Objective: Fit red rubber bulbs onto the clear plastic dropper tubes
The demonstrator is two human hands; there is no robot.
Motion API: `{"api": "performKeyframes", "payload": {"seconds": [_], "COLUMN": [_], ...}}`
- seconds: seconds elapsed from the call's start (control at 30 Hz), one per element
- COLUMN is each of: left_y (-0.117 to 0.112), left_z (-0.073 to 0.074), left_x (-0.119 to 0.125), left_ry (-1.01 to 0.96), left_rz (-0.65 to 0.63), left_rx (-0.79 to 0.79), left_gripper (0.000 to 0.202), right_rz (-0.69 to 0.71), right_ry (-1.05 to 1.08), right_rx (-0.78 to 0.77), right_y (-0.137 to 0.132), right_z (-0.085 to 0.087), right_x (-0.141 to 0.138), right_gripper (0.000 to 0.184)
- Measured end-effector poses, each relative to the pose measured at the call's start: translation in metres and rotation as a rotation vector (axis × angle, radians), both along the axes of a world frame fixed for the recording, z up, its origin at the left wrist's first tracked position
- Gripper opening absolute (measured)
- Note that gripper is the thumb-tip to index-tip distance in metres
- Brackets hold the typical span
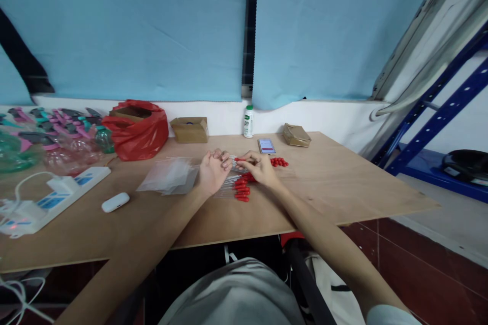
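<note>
Curtains (pixel 152 30) of plain blue hang across the far side, two broad panels parted by a dark gap, and below them a wooden table (pixel 324 193) reaches towards the near side. A blue metal frame (pixel 438 111) leans at the far right, beyond the table. On the far left stands a crowd of spray bottles (pixel 80 147) with pink, teal and dark heads, beside a red plastic bag (pixel 141 137) holding something brown. Nearer on the left, a white power strip (pixel 57 202) lies slantwise with plugs in it. Clear plastic sleeves (pixel 168 175) are spread left of the hands. An open cardboard box (pixel 192 132) sits by the far wall. Left hand (pixel 214 172) is turned palm up, fingers curled near pale shafts; whether they grip cannot be told. Right hand (pixel 257 166) pinches a red-handled piece (pixel 239 159) between thumb and forefinger, over the table's middle. A brown package (pixel 296 135), a green-capped bottle (pixel 248 122) and a lit phone (pixel 266 145) lie or stand beyond; a white case (pixel 115 202) rests near left. Smallest are more red-handled pieces (pixel 241 190) heaped just below the hands, and a red cluster (pixel 279 162) to the right.
</note>
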State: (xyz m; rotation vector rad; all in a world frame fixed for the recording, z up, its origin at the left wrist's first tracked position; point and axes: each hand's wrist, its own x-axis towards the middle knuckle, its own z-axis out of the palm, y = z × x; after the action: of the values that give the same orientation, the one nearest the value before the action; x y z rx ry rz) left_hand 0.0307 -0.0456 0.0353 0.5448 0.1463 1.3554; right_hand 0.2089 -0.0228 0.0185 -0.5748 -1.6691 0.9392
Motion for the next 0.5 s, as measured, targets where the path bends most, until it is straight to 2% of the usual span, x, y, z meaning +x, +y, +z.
{"api": "performKeyframes", "payload": {"seconds": [0.23,0.37,0.5], "left_y": [0.0018,0.0010,0.0009], "left_z": [-0.0028,-0.0009,0.0011], "left_x": [-0.0010,-0.0007,0.0003], "left_ry": [0.002,0.012,0.026], "left_rz": [-0.058,-0.019,0.006], "left_rx": [0.048,0.012,0.015], "left_gripper": [0.028,0.029,0.032], "right_rz": [-0.009,-0.045,-0.118], "right_ry": [0.007,-0.016,-0.099], "right_rx": [-0.010,0.003,0.095], "right_y": [0.0000,0.0010,0.0001], "right_z": [-0.0002,0.0009,0.0045], "right_x": [0.0001,-0.0004,0.0011], "right_gripper": [0.030,0.030,0.028]}}
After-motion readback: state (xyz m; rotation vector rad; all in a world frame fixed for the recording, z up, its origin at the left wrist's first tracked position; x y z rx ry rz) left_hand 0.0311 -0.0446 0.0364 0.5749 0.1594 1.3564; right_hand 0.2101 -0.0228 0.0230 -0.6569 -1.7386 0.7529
